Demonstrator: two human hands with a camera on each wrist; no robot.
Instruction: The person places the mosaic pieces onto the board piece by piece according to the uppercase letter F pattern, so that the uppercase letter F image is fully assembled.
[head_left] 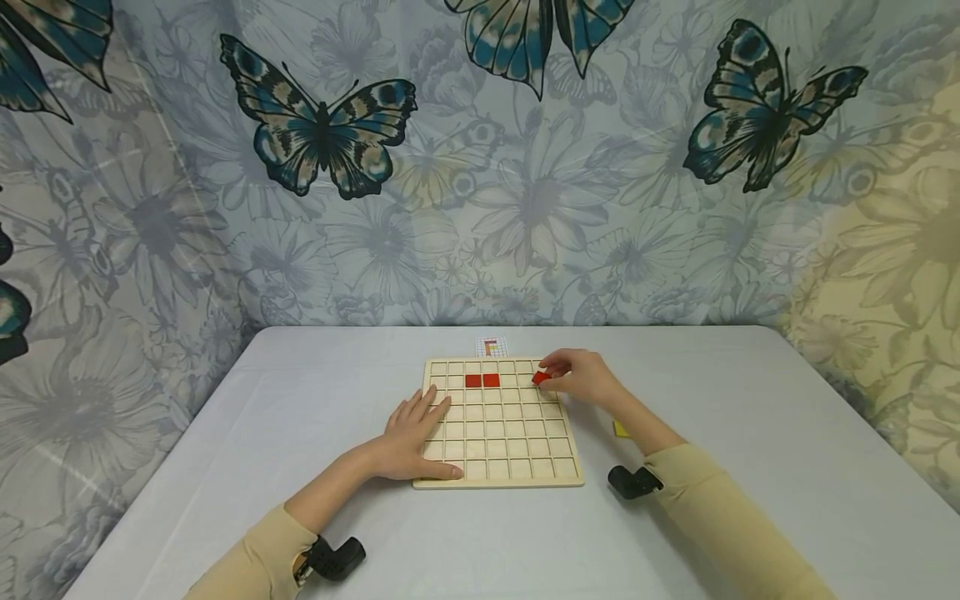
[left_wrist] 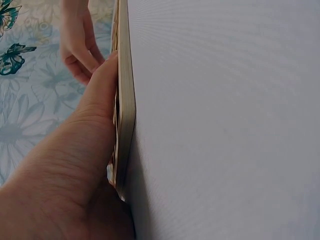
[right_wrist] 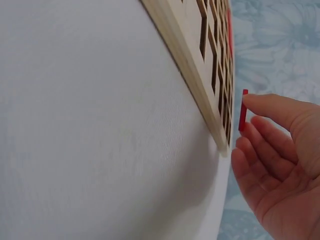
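A pale wooden grid board (head_left: 497, 448) with square recesses lies on the white table. Two red square tiles (head_left: 482, 381) sit side by side in its second row from the far edge. My right hand (head_left: 581, 377) pinches another thin red tile (right_wrist: 243, 110) between thumb and fingertips, over the board's far right corner; the right wrist view shows it edge-on, above the grid. At the board's left side, my left hand (head_left: 408, 437) rests with fingers spread and straight. Its thumb (left_wrist: 102, 85) lies along the near edge of the frame.
Behind the board lies a small card (head_left: 492, 347) printed with a coloured grid pattern. A yellow piece (head_left: 621, 429) is partly hidden under the right forearm. Patterned butterfly fabric (head_left: 525, 208) hangs behind the white table (head_left: 337, 367).
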